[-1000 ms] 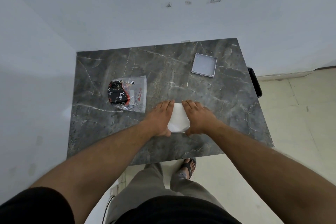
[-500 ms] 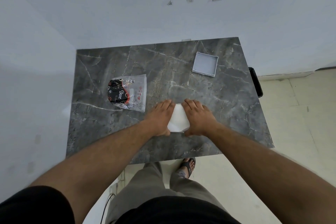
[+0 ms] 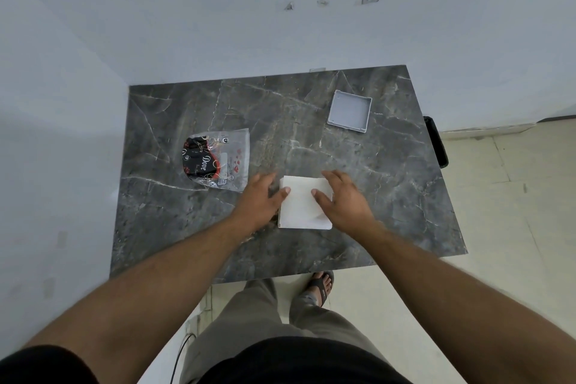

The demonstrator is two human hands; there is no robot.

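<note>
A folded white paper napkin (image 3: 301, 206) lies flat on the dark marble table (image 3: 389, 196), near its front middle. My left hand (image 3: 261, 199) rests at the napkin's left edge, fingers straight, thumb touching the paper. My right hand (image 3: 343, 196) lies flat over the napkin's right part, fingers stretched forward and thumb on the paper. Neither hand grips anything.
A clear plastic bag (image 3: 218, 159) with a black and red Dove packet lies left of my hands. A shallow square grey tray (image 3: 349, 111) sits at the back right. A black object (image 3: 436, 142) hangs off the table's right edge. Walls close the back and left.
My hands have moved apart sideways, uncovering more of the napkin, which now lies spread as a wider square.
</note>
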